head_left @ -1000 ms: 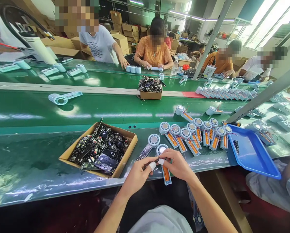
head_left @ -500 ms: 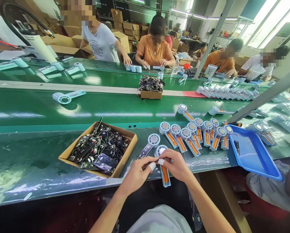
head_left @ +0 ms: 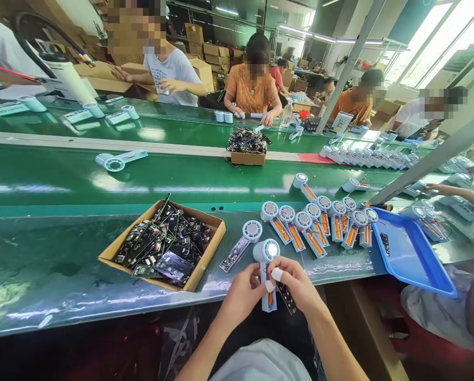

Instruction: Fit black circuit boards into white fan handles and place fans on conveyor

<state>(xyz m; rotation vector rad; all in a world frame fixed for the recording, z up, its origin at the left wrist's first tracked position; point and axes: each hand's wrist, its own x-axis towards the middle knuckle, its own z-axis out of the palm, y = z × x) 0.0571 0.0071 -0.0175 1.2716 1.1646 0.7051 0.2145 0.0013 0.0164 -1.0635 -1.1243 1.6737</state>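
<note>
The right hand (head_left: 299,286) pinches a slanting circuit board (head_left: 288,300) just right of the handheld fan (head_left: 262,257) the left hand (head_left: 242,291) grips.

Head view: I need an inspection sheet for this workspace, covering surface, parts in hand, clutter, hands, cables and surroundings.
Surface: green workbench, glossy with reflections.
Job's things: fan unit, reaching past the workbench's near edge; circuit board.
Clutter: cardboard box heaped with dark boards; more fan units on the right; blue tray holding a small board.
Hands: left hand at the fan unit, grip unclear; right hand holding the circuit board.
Cables: red cable, upper left.
Surroundings: co-workers across the line.
</note>
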